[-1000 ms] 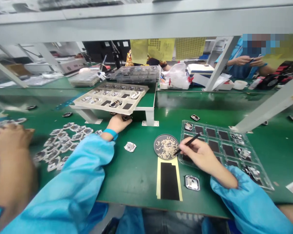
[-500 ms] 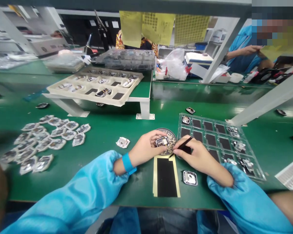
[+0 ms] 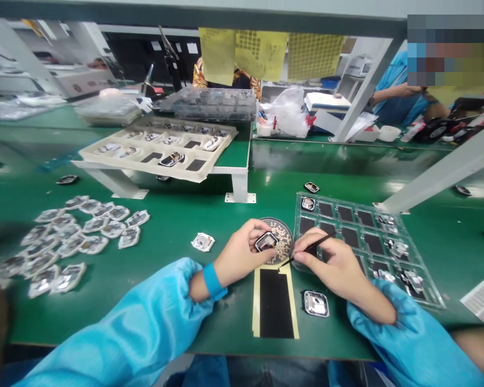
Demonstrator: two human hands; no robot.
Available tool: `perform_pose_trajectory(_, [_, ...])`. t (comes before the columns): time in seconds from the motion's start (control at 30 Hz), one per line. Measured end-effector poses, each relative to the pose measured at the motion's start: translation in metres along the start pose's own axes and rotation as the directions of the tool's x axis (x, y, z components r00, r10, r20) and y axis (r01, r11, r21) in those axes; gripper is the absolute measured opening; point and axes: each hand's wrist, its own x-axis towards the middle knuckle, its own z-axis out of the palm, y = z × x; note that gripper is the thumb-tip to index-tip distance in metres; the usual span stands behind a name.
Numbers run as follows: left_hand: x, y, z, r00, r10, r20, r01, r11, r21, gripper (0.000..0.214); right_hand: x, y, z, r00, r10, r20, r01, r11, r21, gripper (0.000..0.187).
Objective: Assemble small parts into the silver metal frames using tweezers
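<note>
Between the thumb and fingers of my left hand (image 3: 244,248) is a watch case (image 3: 267,242), its open inner side facing me. It is held over the edge of a round dish (image 3: 283,236) of many tiny parts. My right hand (image 3: 331,260) pinches dark tweezers (image 3: 312,246). Their tip meets the top edge of a black adhesive sheet (image 3: 275,303) on yellow backing; whether a piece is gripped there is too small to tell. A second watch case (image 3: 316,303) lies beside the sheet on the right, and a white-framed case (image 3: 203,242) lies left of my left hand.
A clear compartment tray (image 3: 349,236) with dark pads and metal parts sits at the right. Many white-framed cases (image 3: 68,231) are spread at the left. A beige tray (image 3: 157,145) rests on a raised stand (image 3: 240,185). A slanted white post (image 3: 439,166) rises at the right.
My right hand has moved slightly right, and the tweezers lie flatter, their tip at the sheet's top edge. The watch case in my left hand has tilted a little. The whole view has shifted slightly.
</note>
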Motion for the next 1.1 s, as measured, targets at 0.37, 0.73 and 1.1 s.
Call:
perform_pose_trajectory(0.37, [-0.004,0.001,0.002,0.997,-0.033,-0.071,0.034,0.999,0.003,0.023,0.0,-0.007,0.007,0.887,-0.409,-0.213,0.356,0.901,-0.248,0.025])
perform_pose_trajectory(0.73, [-0.003,-0.006,0.003,0.983,-0.136,-0.126,0.124,0.987,-0.098,0.026,-0.003,0.004,0.013,0.916,-0.377,-0.138,0.316,0.889,-0.333,0.022])
perform_pose_trajectory(1.1, [-0.002,-0.009,0.003,0.981,-0.143,-0.129,0.123,0.98,-0.156,0.027,-0.005,0.004,0.012,0.927,-0.359,-0.11,0.293,0.875,-0.386,0.022])
